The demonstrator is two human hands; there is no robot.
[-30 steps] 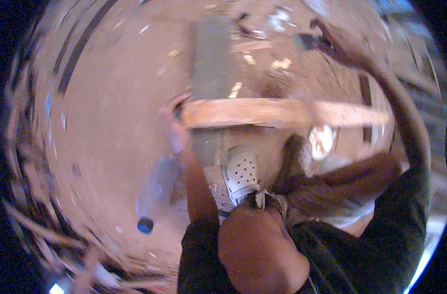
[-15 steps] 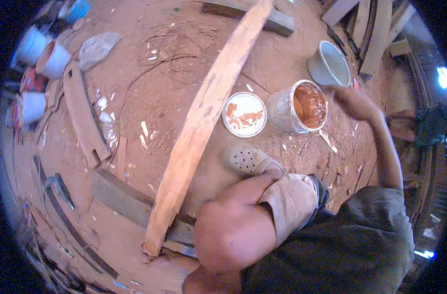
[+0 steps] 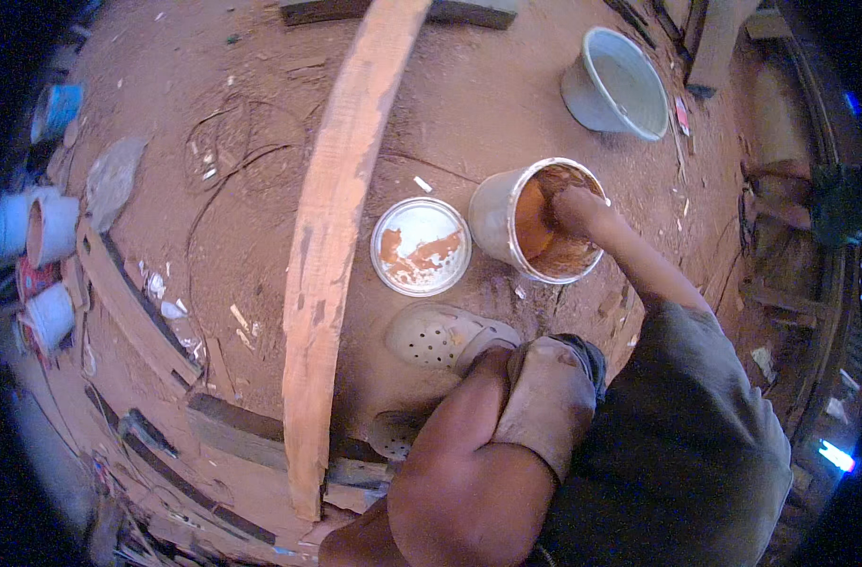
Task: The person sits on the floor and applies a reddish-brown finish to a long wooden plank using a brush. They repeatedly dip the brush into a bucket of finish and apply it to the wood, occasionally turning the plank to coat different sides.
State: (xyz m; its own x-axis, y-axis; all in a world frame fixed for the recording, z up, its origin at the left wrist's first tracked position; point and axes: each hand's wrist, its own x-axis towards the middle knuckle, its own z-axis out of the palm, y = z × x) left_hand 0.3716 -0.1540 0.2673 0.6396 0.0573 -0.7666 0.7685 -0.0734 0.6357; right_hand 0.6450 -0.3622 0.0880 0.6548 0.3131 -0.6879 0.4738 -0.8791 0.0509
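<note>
"Where was the board [image 3: 329, 236]?"

"Left of the bucket [image 3: 492, 222], with the round lid [image 3: 422, 248] between them. It was long, flat wood, pale orange, with rough brown patches."

"Was it hard to hold?"

"I guessed it was stiff and a bit heavy. Both edges near its middle seemed best to grab, but splinters could bite."

"And the hands?"

"The right hand [image 3: 575, 210] was inside the bucket. Its fingers were hidden, so I couldn't tell if it held any paste [image 3: 535, 227]. The left hand [image 3: 335, 520] was by the board's near end, left of the bucket, too hidden to tell its grip."

"The paste?"

"Orange-brown. It looked thick, soft and slippery."
</note>
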